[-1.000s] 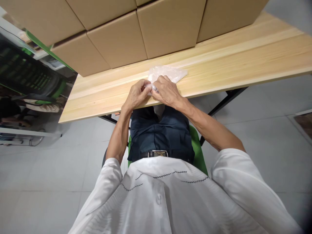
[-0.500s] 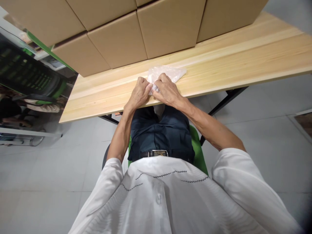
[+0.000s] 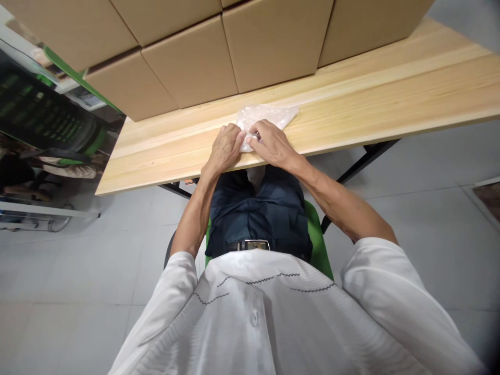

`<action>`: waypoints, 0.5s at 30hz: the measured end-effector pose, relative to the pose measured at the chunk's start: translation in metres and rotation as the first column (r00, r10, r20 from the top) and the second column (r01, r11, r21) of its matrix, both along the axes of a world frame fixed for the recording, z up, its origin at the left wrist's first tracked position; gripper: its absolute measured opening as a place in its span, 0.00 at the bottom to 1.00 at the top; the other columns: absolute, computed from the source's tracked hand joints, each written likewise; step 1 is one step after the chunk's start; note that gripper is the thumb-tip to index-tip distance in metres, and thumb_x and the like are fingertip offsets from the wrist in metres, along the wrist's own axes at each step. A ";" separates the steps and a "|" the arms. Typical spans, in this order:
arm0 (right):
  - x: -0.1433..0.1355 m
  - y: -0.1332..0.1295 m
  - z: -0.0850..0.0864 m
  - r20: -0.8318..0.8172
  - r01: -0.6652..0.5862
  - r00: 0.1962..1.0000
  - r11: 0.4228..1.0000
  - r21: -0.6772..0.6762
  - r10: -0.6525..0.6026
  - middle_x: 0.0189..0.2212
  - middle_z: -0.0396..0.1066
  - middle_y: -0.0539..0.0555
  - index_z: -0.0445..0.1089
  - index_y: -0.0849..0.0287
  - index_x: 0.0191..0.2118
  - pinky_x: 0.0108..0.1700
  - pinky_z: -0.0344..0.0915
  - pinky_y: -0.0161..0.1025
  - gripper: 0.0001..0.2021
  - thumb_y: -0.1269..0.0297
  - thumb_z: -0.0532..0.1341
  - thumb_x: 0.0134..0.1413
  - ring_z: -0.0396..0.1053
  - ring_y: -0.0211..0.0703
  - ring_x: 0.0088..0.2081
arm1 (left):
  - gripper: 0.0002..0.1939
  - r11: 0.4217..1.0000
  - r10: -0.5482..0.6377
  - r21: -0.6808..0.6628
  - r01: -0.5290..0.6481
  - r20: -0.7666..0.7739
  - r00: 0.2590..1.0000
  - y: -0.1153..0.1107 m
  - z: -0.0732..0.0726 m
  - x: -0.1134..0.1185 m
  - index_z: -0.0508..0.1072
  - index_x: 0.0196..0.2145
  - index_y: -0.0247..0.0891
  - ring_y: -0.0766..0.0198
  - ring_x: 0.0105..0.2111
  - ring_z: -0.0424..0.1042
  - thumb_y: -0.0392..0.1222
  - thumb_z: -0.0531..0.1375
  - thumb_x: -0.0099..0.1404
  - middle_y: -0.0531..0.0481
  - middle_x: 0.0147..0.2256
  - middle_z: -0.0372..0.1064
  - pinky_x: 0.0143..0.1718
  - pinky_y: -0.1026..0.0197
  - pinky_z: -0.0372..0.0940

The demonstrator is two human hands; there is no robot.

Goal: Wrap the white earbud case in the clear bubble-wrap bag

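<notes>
Head view: both bare hands meet just above the centre of the frame, over the near edge of a pale, wood-grained rectangular worktop [image 3: 363,99]. Between them lies a crumpled, translucent whitish plastic bag [image 3: 273,113], flat on the worktop, its pointed end spread towards the upper right and its near part gathered at the fingers.

The left hand [image 3: 226,143] stands with its back turned up, knuckles towards the top of the frame and fingers curled under. Its thumb presses in against the bent forefinger; that grip is closed on the left edge of the bag. The left forearm [image 3: 191,211] climbs steeply from the lower left, leaning inwards.

The right hand [image 3: 273,143] comes in from the right, wrist fairly straight, fingers bent over the bag. Thumb and forefinger curve towards each other around a small gap, the tips at the gathered plastic; whether that grip is pinching it I cannot tell. The right forearm [image 3: 336,192] slants up and leftwards from a white short sleeve [image 3: 385,271] at the lower right.

Plain brown cardboard boxes [image 3: 191,65] fill the top of the frame, stacked along the far side of the worktop. Dark blue trousers [image 3: 246,213] show below the near edge.
</notes>
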State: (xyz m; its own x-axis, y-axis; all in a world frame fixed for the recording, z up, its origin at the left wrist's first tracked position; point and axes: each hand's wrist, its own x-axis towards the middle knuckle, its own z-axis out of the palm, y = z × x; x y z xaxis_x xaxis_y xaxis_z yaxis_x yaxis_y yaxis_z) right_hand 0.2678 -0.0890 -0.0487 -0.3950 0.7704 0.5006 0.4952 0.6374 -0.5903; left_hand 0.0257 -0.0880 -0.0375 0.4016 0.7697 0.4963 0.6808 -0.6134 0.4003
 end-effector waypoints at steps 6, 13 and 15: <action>0.006 0.007 0.000 -0.084 -0.002 0.996 0.999 -0.049 -0.002 0.61 0.88 0.63 0.78 0.50 0.66 0.71 0.79 0.61 0.19 0.48 0.56 0.89 0.83 0.65 0.64 | 0.39 1.000 0.031 0.007 -0.031 -0.012 0.999 -0.002 -0.002 -0.002 0.81 0.52 0.47 0.41 0.58 0.84 0.79 0.44 0.91 0.39 0.49 0.83 0.75 0.30 0.74; 0.005 0.002 0.013 -0.014 0.000 1.000 0.998 -0.068 -0.001 0.59 0.90 0.64 0.76 0.53 0.72 0.68 0.81 0.62 0.22 0.56 0.58 0.84 0.85 0.66 0.62 | 0.30 0.996 -0.036 -0.076 0.038 0.020 0.999 -0.012 0.011 0.007 0.85 0.60 0.48 0.43 0.60 0.81 0.70 0.51 0.94 0.40 0.56 0.87 0.74 0.33 0.72; 0.006 0.004 0.014 0.044 -0.021 0.999 0.998 -0.053 0.024 0.62 0.89 0.66 0.75 0.55 0.74 0.69 0.80 0.64 0.24 0.61 0.59 0.79 0.84 0.67 0.63 | 0.30 0.993 -0.064 -0.099 0.065 0.022 0.998 -0.012 0.013 0.007 0.85 0.59 0.47 0.45 0.60 0.80 0.67 0.50 0.95 0.42 0.56 0.87 0.74 0.33 0.72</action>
State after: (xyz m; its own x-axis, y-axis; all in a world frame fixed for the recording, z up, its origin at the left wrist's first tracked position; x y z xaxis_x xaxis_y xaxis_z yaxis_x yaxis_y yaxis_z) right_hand 0.2736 -0.0851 -0.0351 -0.4334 0.7859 0.4411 0.5074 0.6173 -0.6012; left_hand 0.0328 -0.0996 -0.0248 0.4435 0.7882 0.4266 0.6330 -0.6124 0.4736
